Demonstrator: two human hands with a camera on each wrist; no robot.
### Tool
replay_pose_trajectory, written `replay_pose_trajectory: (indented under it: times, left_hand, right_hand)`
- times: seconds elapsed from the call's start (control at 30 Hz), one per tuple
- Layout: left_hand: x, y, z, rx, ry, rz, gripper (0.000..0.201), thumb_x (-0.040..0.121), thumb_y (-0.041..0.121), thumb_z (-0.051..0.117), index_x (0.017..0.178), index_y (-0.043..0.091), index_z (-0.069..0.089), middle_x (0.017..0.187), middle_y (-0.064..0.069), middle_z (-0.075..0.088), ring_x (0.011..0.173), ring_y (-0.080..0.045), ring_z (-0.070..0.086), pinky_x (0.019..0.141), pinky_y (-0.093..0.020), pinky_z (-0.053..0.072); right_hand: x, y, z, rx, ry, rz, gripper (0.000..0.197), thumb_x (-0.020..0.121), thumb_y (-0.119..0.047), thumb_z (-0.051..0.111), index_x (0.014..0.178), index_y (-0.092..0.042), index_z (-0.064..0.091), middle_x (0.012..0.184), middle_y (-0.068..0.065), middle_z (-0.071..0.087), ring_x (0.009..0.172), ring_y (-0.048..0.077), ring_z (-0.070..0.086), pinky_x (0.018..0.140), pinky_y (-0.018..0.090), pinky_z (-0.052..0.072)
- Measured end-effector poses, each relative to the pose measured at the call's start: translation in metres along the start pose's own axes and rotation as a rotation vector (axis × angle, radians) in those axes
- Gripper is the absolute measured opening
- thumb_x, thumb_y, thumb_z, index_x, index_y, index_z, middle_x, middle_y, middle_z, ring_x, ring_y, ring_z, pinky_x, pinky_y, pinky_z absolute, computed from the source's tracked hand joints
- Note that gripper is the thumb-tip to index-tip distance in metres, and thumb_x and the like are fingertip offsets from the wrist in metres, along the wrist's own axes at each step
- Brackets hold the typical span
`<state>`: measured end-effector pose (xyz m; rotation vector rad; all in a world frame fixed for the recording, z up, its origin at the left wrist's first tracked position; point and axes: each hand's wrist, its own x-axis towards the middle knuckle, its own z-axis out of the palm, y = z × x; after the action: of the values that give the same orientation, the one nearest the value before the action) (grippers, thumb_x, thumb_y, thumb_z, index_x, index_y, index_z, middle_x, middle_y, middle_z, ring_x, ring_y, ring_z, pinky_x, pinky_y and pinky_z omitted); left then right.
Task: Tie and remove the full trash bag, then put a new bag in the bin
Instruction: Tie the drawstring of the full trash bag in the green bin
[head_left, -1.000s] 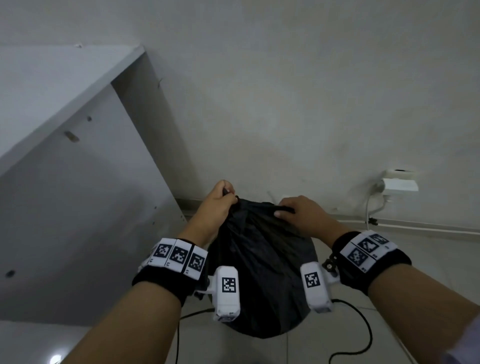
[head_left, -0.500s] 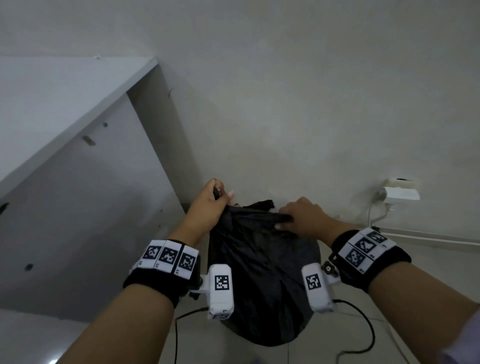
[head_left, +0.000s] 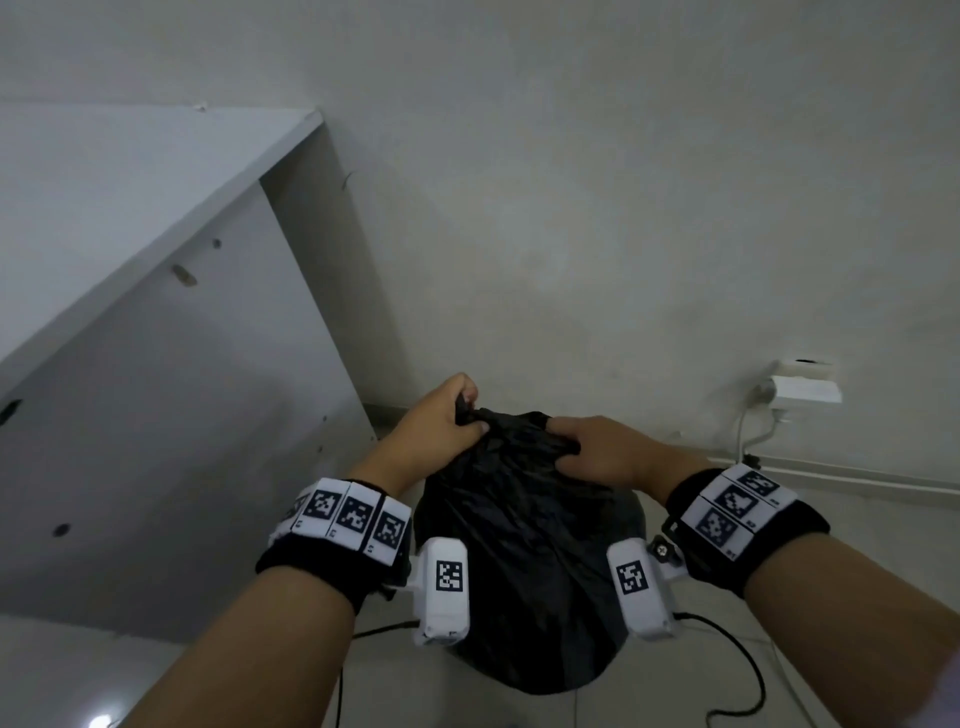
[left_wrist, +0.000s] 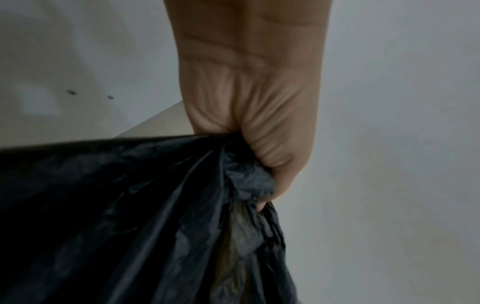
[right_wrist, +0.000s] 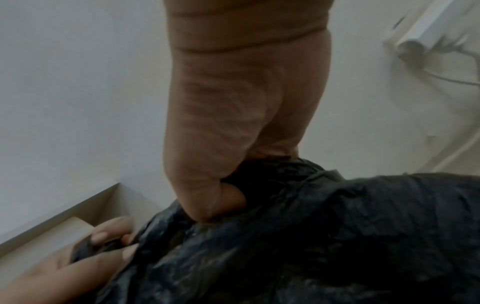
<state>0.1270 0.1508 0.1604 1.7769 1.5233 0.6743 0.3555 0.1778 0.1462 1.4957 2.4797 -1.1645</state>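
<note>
A full black trash bag hangs low in the middle of the head view, bulging between my forearms. My left hand grips a bunched corner of its top edge, with plastic poking out of the fist. My right hand grips the other gathered part of the top, fingers curled into the plastic. The two hands sit close together at the bag's mouth. In the right wrist view the left hand shows at the lower left holding black film. The bin itself is hidden by the bag.
A white cabinet side panel stands close on the left. A plain wall is right behind the bag. A white power adapter with cables sits at the wall's base on the right. A black cable lies on the tiled floor.
My hands have drawn closer together at the top of the bag. The right hand's fingers have curled tighter into the plastic, and the bag's mouth is more gathered.
</note>
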Motion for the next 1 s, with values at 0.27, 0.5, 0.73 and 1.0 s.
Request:
replay_pose_trajectory:
  times: [0.27, 0.5, 0.73, 1.0]
  left_hand:
    - [-0.004, 0.005, 0.003, -0.451, 0.082, -0.109, 0.029, 0.093, 0.006, 0.052, 0.076, 0.02, 0.032, 0.079, -0.006, 0.034, 0.072, -0.014, 0.032, 0.065, -0.027, 0.027]
    - [-0.003, 0.012, 0.006, -0.274, 0.147, 0.022, 0.045, 0.082, 0.013, 0.076, 0.083, 0.014, 0.031, 0.073, 0.001, 0.032, 0.06, -0.003, 0.03, 0.053, -0.01, 0.03]
    - [0.001, 0.013, 0.0, -0.667, 0.216, -0.024, 0.038, 0.09, 0.001, 0.063, 0.075, 0.017, 0.032, 0.066, 0.0, 0.042, 0.064, -0.014, 0.048, 0.062, -0.018, 0.043]
    - [0.01, 0.01, -0.006, -0.089, 0.047, -0.057, 0.06, 0.062, 0.043, 0.088, 0.084, 0.026, 0.035, 0.083, 0.007, 0.039, 0.071, -0.008, 0.037, 0.061, -0.024, 0.031]
  right_hand:
    - [0.009, 0.015, 0.003, 0.096, 0.341, 0.123, 0.047, 0.1, -0.042, 0.038, 0.068, -0.016, 0.059, 0.074, 0.003, 0.061, 0.076, 0.022, 0.057, 0.071, 0.03, 0.04]
    - [0.019, 0.008, 0.007, 0.005, 0.21, 0.29, 0.033, 0.086, -0.028, 0.063, 0.076, 0.004, 0.065, 0.083, 0.027, 0.061, 0.075, 0.027, 0.057, 0.069, 0.032, 0.043]
    - [0.023, 0.012, -0.002, 0.542, 0.336, 0.322, 0.036, 0.082, 0.001, 0.062, 0.117, -0.005, 0.064, 0.087, 0.012, 0.063, 0.066, 0.02, 0.059, 0.054, 0.022, 0.045]
    - [0.017, -0.011, -0.01, 0.998, 0.604, 0.02, 0.021, 0.087, 0.002, 0.058, 0.092, -0.012, 0.071, 0.08, 0.006, 0.068, 0.075, 0.017, 0.061, 0.065, 0.024, 0.051]
